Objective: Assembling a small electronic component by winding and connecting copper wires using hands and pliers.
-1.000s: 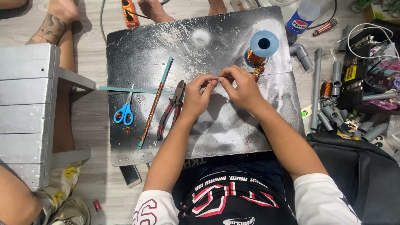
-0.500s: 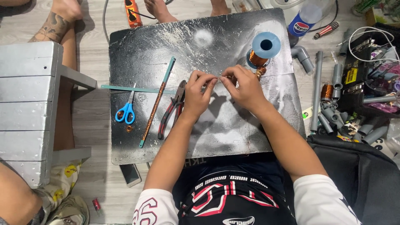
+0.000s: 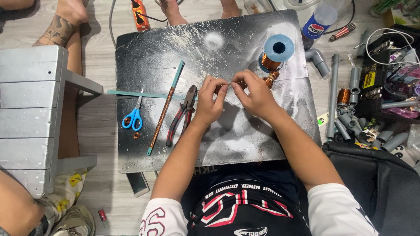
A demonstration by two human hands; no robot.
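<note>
Left hand (image 3: 213, 99) and right hand (image 3: 255, 94) staying pinched together on copper wire (image 3: 234, 82), shifting slightly; view drifting down a little, board (image 3: 210, 52) sitting higher in frame.

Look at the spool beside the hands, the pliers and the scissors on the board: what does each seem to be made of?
Spool: pale blue, matte flange, likely plastic; the winding below shines orange-brown like bare copper wire.
Pliers: dark metal head by its dull grey look; red and black grips, probably rubber or plastic.
Scissors: bright silvery blades, apparently steel; glossy blue loops, likely plastic.
Board: dark sheet with whitish, paint-like smears; material unclear.
</note>
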